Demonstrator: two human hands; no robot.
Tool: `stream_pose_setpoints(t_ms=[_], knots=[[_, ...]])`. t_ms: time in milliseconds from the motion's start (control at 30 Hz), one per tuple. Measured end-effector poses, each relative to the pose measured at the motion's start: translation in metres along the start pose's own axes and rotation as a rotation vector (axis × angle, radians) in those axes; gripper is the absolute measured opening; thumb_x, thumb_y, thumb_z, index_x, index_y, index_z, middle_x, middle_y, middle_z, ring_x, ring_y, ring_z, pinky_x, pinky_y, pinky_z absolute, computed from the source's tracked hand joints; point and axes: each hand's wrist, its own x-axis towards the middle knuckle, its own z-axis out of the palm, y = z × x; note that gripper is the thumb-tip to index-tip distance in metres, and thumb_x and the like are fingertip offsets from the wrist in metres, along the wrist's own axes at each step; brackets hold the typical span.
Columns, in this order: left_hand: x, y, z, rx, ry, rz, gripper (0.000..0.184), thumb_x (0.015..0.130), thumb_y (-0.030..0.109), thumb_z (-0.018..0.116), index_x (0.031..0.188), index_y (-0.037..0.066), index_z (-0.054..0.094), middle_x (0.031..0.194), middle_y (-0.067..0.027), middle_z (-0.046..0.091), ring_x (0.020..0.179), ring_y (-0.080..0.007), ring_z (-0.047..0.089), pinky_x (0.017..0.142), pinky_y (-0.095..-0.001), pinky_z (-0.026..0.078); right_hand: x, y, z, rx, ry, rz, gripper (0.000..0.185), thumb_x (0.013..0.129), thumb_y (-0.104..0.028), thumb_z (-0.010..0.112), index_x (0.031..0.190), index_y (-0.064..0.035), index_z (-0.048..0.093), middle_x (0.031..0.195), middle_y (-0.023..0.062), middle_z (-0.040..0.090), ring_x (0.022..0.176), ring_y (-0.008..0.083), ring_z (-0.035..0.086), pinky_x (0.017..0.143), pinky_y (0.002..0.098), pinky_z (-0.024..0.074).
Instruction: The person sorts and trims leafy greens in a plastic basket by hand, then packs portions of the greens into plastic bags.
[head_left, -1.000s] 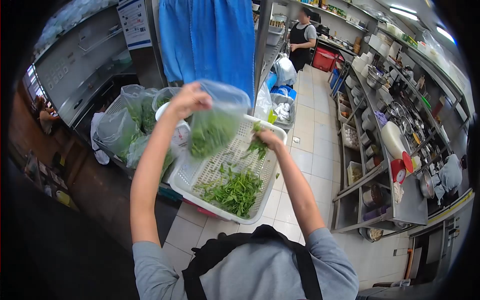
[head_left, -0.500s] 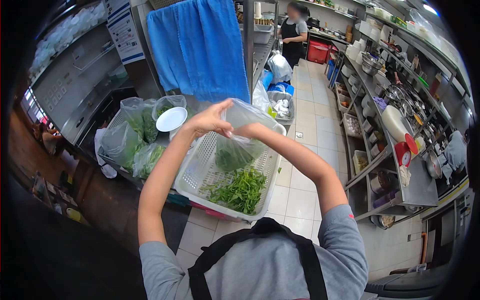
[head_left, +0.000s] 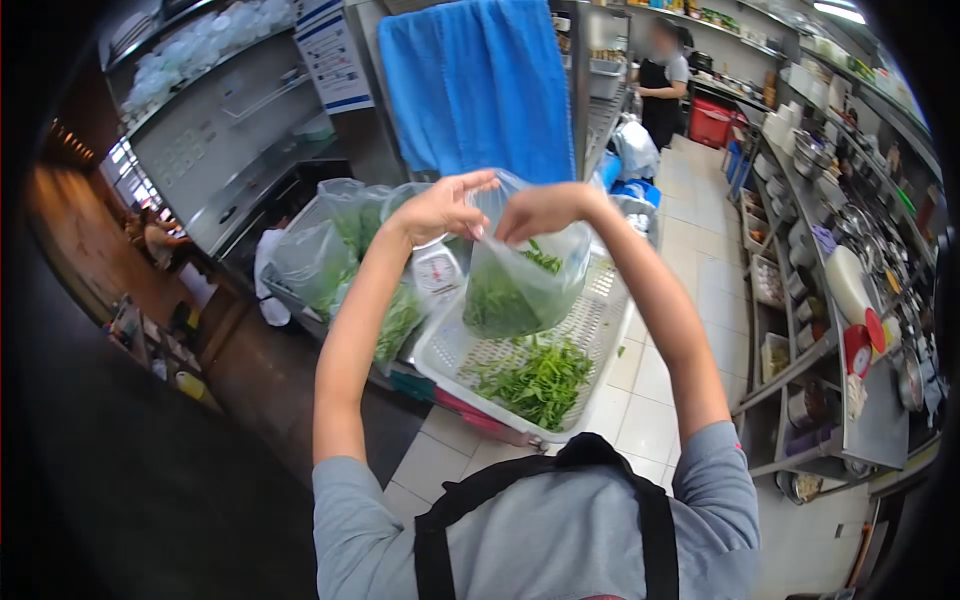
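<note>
A clear plastic bag (head_left: 520, 295) with green leaves inside hangs above a white perforated basket (head_left: 440, 368). My left hand (head_left: 445, 208) pinches the bag's rim at its left side. At the bag's mouth is my right hand (head_left: 540, 212), fingers bent downward and blurred; some leaves (head_left: 543, 258) show just below them, and whether the fingers grip anything is unclear. A heap of cut leafy greens (head_left: 540, 385) lies in the near part of the basket. Left of the bag stands a small dial scale (head_left: 436, 270).
Filled bags of greens (head_left: 318, 262) sit in a crate at the left. Behind hangs a blue towel (head_left: 480, 90). A person (head_left: 662, 85) stands at the back of the aisle. Metal shelving (head_left: 800, 340) with bowls and utensils runs along the right.
My right hand has gone from the basket, where it held leaves, to the bag's mouth. The bag now hangs beneath both hands. The camera view has shifted, and the white dish over the scale is now hidden.
</note>
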Motion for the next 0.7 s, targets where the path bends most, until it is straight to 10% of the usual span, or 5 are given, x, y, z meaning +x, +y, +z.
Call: stream_pose_setpoints(t_ms=[167,500,700], knots=[[-0.006,0.022,-0.069,-0.013,0.230,0.135,0.062,0.074,-0.002,0.056,0.131,0.001,0.033,0.135,-0.0090,0.038,0.072,-0.0078,0.059,0.066,-0.0248,0.052,-0.052,-0.033,-0.010,0.041,1.031,-0.089,0.018,0.081,-0.008,0.057,0.096,-0.0032,0.064,0.100,0.0103,0.061,0.085,0.0221,0.061,0.073,0.0323,0.0485],[0.047,-0.041,-0.158,0.562,0.691,0.353,0.070,0.064,-0.007,0.056,0.130,-0.004,0.033,0.129,-0.0179,0.043,0.065,-0.0150,0.062,0.061,-0.0259,0.051,-0.084,-0.017,0.116,0.450,1.134,0.102,0.017,0.084,-0.009,0.055,0.098,-0.0030,0.063,0.097,0.0086,0.061,0.087,0.0159,0.059,0.073,0.0284,0.0479],[0.042,-0.104,-0.114,0.821,0.617,0.312,0.074,0.069,-0.014,0.052,0.136,0.003,0.025,0.144,-0.0112,0.020,0.079,-0.0110,0.055,0.059,-0.0237,0.048,-0.097,-0.028,0.187,0.769,1.146,0.213,0.016,0.086,-0.006,0.052,0.097,0.0021,0.061,0.090,0.0070,0.060,0.083,0.0138,0.060,0.075,0.0263,0.0467]])
